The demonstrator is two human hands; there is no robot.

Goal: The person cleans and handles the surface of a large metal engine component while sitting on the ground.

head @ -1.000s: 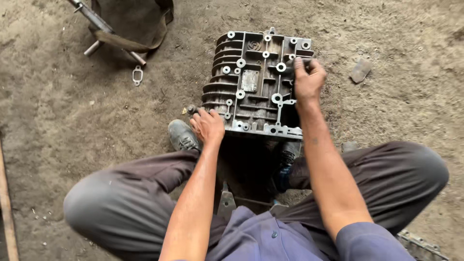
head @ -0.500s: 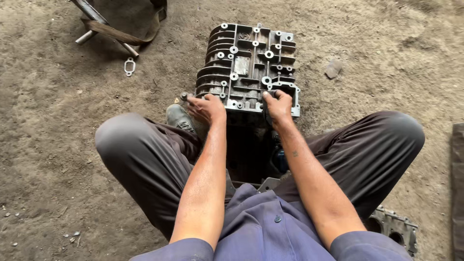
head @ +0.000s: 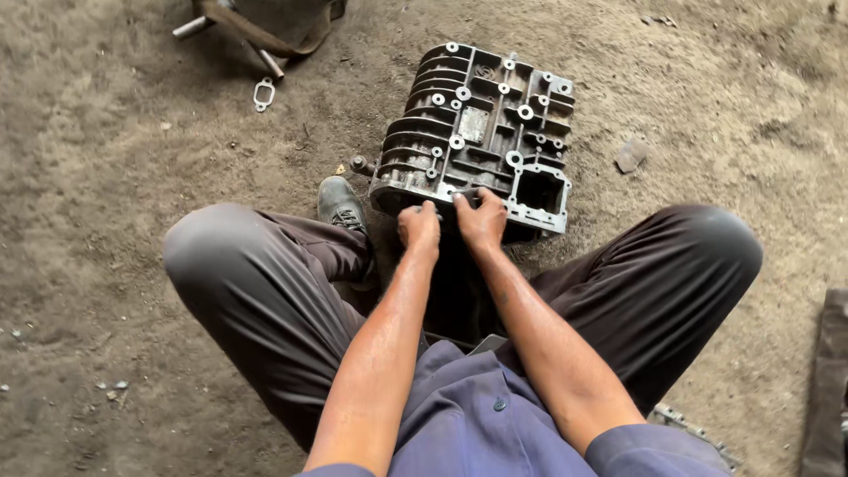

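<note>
A grey cast-metal engine casing [head: 481,124] with ribs, bolt holes and a square opening lies on the dirt floor between my knees. My left hand [head: 419,226] sits at its near edge with the fingers curled, seemingly pinching a small piece I cannot make out. Right beside it, my right hand [head: 481,218] presses on the same near edge, fingers bent over the rim. The two hands almost touch. My shoe [head: 339,203] rests just left of the casing.
A small flat metal gasket [head: 263,94] and a metal-framed object with pipes [head: 256,26] lie at the back left. A small grey stone [head: 631,155] sits right of the casing. A dark slab [head: 826,380] and a metal part [head: 698,428] are at the right.
My right hand has come back from the casing's far right corner to its near edge. My left hand has moved right, so both hands now meet at the near edge.
</note>
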